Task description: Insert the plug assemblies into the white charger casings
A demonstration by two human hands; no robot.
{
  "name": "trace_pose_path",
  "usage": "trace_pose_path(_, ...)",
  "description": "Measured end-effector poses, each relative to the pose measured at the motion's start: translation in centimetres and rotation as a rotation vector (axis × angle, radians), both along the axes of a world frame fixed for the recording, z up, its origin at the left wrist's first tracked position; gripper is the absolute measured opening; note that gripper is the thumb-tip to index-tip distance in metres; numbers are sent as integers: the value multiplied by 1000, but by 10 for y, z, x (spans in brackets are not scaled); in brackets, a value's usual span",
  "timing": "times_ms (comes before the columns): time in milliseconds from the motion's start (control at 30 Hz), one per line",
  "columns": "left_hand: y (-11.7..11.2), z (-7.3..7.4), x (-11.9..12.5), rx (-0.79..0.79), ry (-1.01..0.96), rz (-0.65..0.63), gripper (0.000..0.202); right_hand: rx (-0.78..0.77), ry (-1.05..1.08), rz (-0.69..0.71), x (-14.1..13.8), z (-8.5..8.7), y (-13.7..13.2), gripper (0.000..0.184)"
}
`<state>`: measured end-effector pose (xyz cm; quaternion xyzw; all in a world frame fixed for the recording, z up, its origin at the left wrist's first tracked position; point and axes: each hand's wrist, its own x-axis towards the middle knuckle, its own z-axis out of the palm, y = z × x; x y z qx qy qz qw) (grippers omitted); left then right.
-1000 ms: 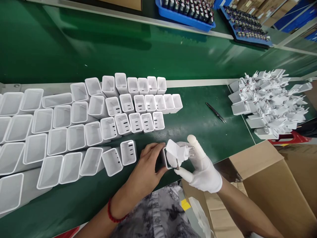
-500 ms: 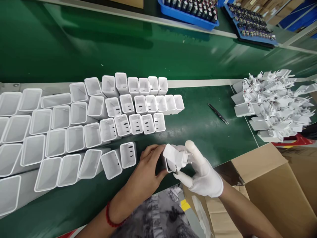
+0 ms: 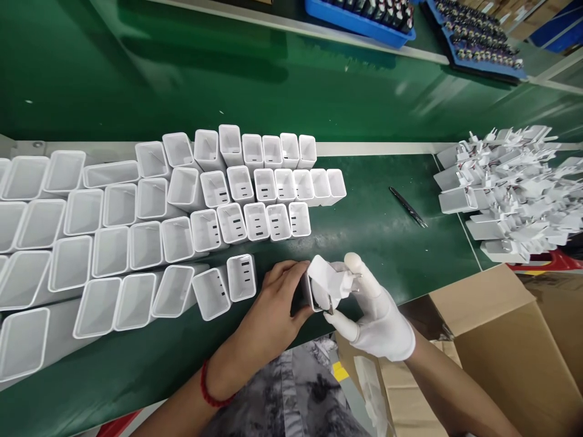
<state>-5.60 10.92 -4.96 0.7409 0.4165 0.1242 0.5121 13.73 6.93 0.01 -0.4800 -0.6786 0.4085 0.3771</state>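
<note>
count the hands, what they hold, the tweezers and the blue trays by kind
bare left hand: 1
gloved right hand: 1
held charger shell: 1
held plug cap: 1
tweezers: 1
blue trays: 2
total: 7

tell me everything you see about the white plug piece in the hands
The plug piece is a smooth white plastic cap, squarish with rounded corners, with a raised boss carrying two metal pins that point right. It sits tilted against the open end of a white shell; whether it is seated cannot be told. The gloved right hand grips it from the right and below, while the bare left hand holds the shell, just above the green mat.
</note>
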Motion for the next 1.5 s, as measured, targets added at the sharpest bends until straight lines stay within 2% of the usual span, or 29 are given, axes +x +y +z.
trace_pose_path(100,0,-1,1,6,-16,5,75,76,-91,16,-2,6,4,99)
trace_pose_path(233,2,2,1,-122,35,-47,71,75,-100,-19,-4,7,4,96)
trace_pose_path(333,3,5,-1,-112,-2,-55,66,77,-262,-8,-3,6,2,91)
trace_pose_path(400,4,6,-2,-100,-20,-41,62,21,-375,4,-3,7,-2,88)
trace_pose_path(467,5,7,-1,-98,-17,-23,61,-37,-400,-98,-4,8,-8,90)
trace_pose_path(500,4,7,0,-94,-14,-16,61,-3,-409,-182,-5,9,-13,90)
trace_pose_path(567,2,6,4,-32,-35,-5,64,154,-504,-297,-10,8,-22,80)
trace_pose_path(633,-2,5,8,102,-73,16,66,293,-671,-284,-17,4,-29,71)
trace_pose_path(733,-7,6,10,255,-76,19,73,313,-775,-210,-27,-4,-32,77)
trace_pose_path(833,-10,6,6,261,-51,-35,81,425,-737,-225,-31,-15,-32,88)
trace_pose_path(900,-11,5,2,299,-52,-62,79,489,-753,-245,-31,-23,-32,89)
trace_pose_path(1000,-11,1,0,405,-76,-83,76,508,-840,-267,-30,-33,-31,85)
trace_pose_path(1133,-9,1,-1,384,-63,-139,68,470,-880,-234,-29,-38,-25,79)
trace_pose_path(1200,-11,3,-4,429,-23,-163,68,452,-849,-220,-24,-41,-22,76)
trace_pose_path(1267,-16,5,-11,553,8,-145,70,455,-838,-312,-14,-46,-22,74)
trace_pose_path(1333,-23,5,-20,664,30,-106,65,514,-888,-478,-2,-50,-25,72)
trace_pose_path(1400,-30,2,-28,711,47,-78,58,598,-984,-583,9,-47,-29,71)
trace_pose_path(1500,-36,-3,-36,767,60,-88,56,546,-940,-562,15,-25,-31,71)
